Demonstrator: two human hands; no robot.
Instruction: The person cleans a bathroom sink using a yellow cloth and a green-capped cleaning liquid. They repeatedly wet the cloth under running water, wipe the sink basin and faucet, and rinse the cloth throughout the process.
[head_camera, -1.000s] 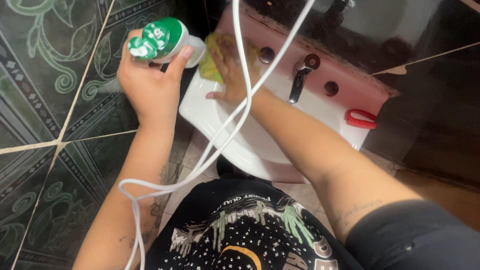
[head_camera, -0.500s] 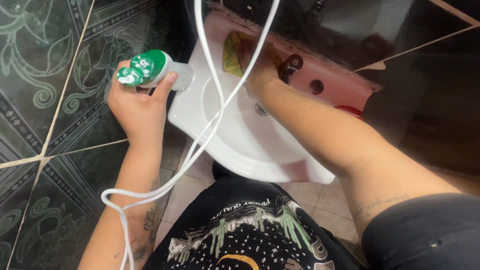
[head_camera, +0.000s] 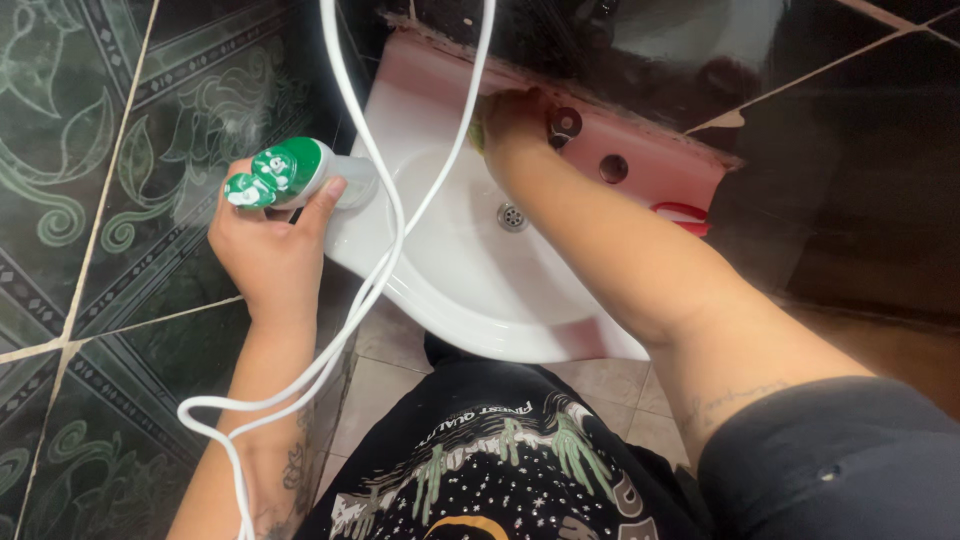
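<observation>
the yellow cloth (head_camera: 477, 128), a soft crumpled piece, lies on the back ledge of the white basin (head_camera: 470, 290), just left of the tap (head_camera: 562, 124), and only a small edge of it shows from under the right hand (head_camera: 512, 118). the right hand is pressed flat on the cloth with its fingers together and curled over it, at the pink-tinted rear rim where the basin meets the dark glossy wall tiles (head_camera: 800, 180). the tap is a short metal fitting with a round head, touching or just beside the right hand; 1 round hole (head_camera: 613, 168) in the ledge lies to its right. the basin is smooth glazed ceramic with a rounded front edge and a metal drain (head_camera: 511, 216) at the bottom of the bowl. a red plastic object (head_camera: 682, 216) rests at the far right of the ledge, partly hidden by the right forearm. the left hand (head_camera: 268, 240) is clamped around a spray bottle (head_camera: 300, 175) with a green trigger head and a pale translucent body, held beside the left rim of the basin, the thumb along the body. a white cable (head_camera: 370, 290), smooth and round in section, hangs down across the basin and loops over the left forearm. the wall on the left carries dark green patterned tiles (head_camera: 90, 150) with pale leaf scrolls. a black printed shirt (head_camera: 490, 460) fills the lower centre, above pale floor tiles (head_camera: 385, 370).
</observation>
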